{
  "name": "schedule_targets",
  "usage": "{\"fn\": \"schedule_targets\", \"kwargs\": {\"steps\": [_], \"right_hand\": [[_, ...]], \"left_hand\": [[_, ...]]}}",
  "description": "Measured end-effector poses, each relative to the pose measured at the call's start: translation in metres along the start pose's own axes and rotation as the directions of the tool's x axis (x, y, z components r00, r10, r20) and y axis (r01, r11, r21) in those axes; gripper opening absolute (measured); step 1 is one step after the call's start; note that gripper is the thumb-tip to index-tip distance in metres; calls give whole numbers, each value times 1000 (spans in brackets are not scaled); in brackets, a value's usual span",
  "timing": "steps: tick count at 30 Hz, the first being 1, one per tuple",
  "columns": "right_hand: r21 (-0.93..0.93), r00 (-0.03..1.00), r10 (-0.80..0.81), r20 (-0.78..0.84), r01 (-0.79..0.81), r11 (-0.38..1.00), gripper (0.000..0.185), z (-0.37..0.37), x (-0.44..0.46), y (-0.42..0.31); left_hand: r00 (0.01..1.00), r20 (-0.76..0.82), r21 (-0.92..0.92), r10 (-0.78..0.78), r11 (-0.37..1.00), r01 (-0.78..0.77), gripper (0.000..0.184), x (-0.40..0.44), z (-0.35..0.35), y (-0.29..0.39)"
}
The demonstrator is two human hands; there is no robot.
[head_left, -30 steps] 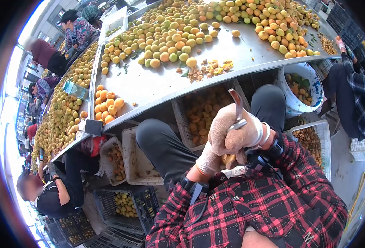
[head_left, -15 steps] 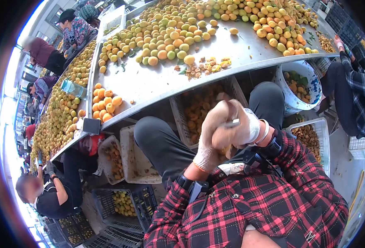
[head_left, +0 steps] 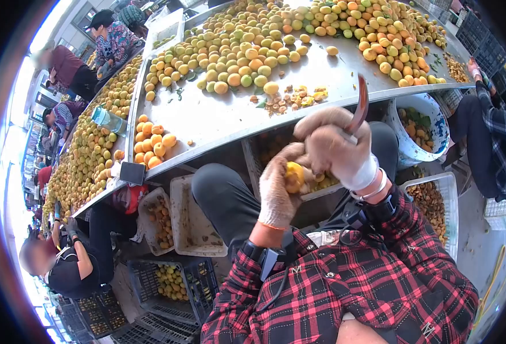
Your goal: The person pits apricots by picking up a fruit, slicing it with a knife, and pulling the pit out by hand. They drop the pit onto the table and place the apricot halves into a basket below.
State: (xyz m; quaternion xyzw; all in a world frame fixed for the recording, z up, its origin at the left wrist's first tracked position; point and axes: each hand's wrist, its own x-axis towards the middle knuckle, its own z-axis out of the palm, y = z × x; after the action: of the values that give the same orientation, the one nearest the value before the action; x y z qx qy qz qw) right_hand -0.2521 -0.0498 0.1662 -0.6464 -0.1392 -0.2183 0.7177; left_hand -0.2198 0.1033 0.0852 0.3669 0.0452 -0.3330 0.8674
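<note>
Head view shows your gloved left hand [head_left: 277, 192] closed around a yellow-orange fruit [head_left: 294, 178], with the thumb and fingers wrapped about its sides and the upper part showing. That cupped hold probably keeps the small round piece from rolling while leaving its surface within reach of your other hand. Your gloved right hand [head_left: 342, 152], just beside it, has its fingers curled tightly around a curved tool [head_left: 362, 103]; one end sticks up past your knuckles, and the fist likely serves to steady it. Whether the tool touches the fruit, you cannot tell from here.

Both hands are over your lap, above a crate [head_left: 321, 193] of fruit tucked under the tabletop [head_left: 207, 123], a position that would let drips or bits fall low. Cut scraps [head_left: 290, 100] lie near the tabletop's edge, apart from the orange fruit pile [head_left: 149, 144] at its left corner.
</note>
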Motion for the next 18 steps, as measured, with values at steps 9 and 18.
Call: {"fn": "schedule_targets", "kwargs": {"steps": [9, 18], "right_hand": [[111, 623, 781, -43, -774, 623, 30, 2, -29, 55], [441, 642, 763, 75, -708, 552, 30, 27, -39, 58]], "left_hand": [[745, 285, 359, 603, 654, -666, 46, 8, -6, 19], [614, 587, 616, 528, 200, -762, 40, 9, -8, 15]]}}
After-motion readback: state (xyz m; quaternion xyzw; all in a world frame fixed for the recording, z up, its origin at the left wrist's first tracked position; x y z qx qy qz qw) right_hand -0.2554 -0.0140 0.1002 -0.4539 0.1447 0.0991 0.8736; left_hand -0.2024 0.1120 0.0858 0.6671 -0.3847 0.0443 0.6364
